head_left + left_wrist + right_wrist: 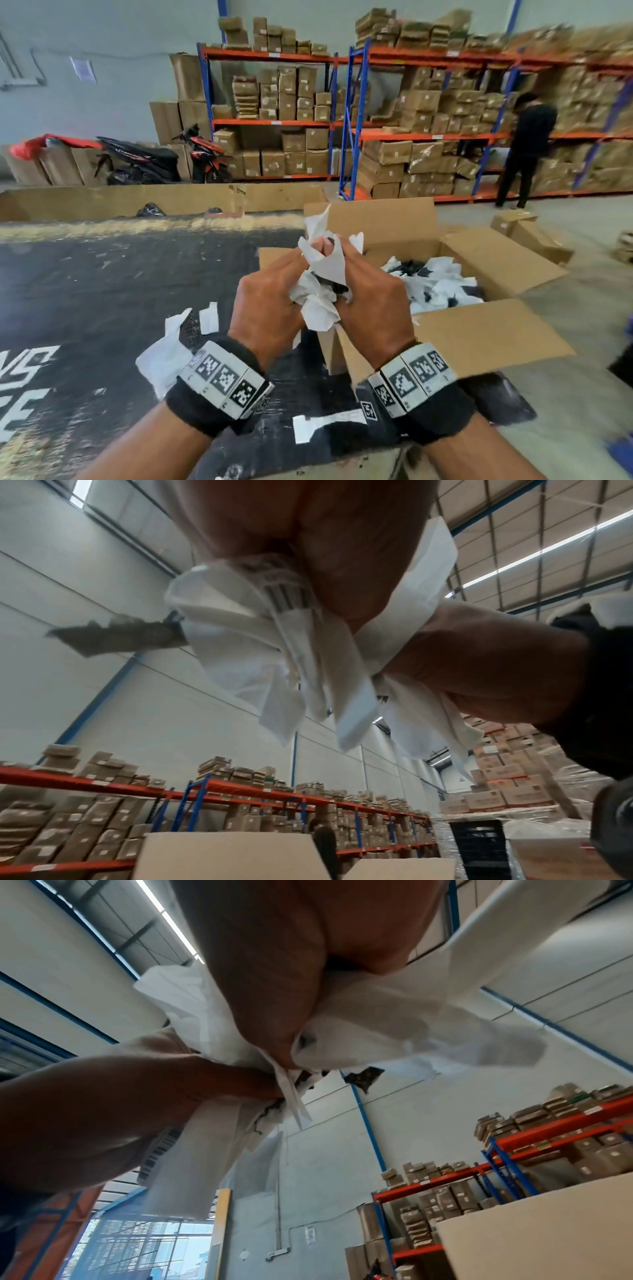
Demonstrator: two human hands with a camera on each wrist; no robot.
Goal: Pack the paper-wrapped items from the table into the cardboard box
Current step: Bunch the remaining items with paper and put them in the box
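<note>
Both hands hold one bunch of white paper-wrapped items in the air, just over the near left corner of the open cardboard box. My left hand grips the bunch from the left and my right hand from the right, fingers curled into the paper. Dark contents show through gaps in the wrapping. From below, the left wrist view shows the paper bunch hanging under my left hand; the right wrist view shows the paper squeezed by my right hand. The box holds several wrapped items.
More wrapped pieces and a white strip lie on the black table. Shelving racks full of cartons stand behind; a person in black stands there. A scooter is parked at the left.
</note>
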